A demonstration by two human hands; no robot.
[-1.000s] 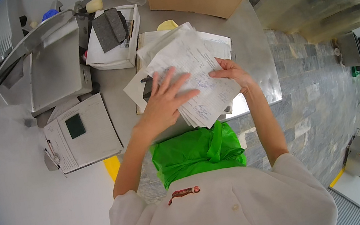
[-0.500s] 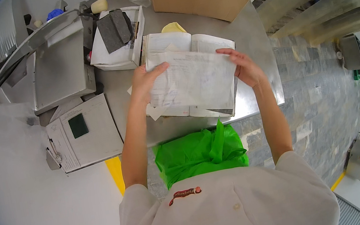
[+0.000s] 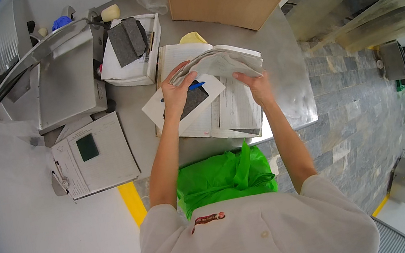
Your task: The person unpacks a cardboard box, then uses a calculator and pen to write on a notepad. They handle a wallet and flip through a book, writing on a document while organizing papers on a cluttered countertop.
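Greyish-white papers (image 3: pixel 221 61), blue pen (image 3: pixel 197 85)

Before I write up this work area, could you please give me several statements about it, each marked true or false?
1. The left hand and the right hand both hold a bent stack of thin white paper sheets. True.
2. The flat dark green rectangular pad lies inside the tall brown cardboard box. False: it lies on white clipped papers.
3. A slim blue pen lies near the left hand. True.
4. The grey rectangular slabs lie on the tiled floor. False: they rest on the shallow white box.
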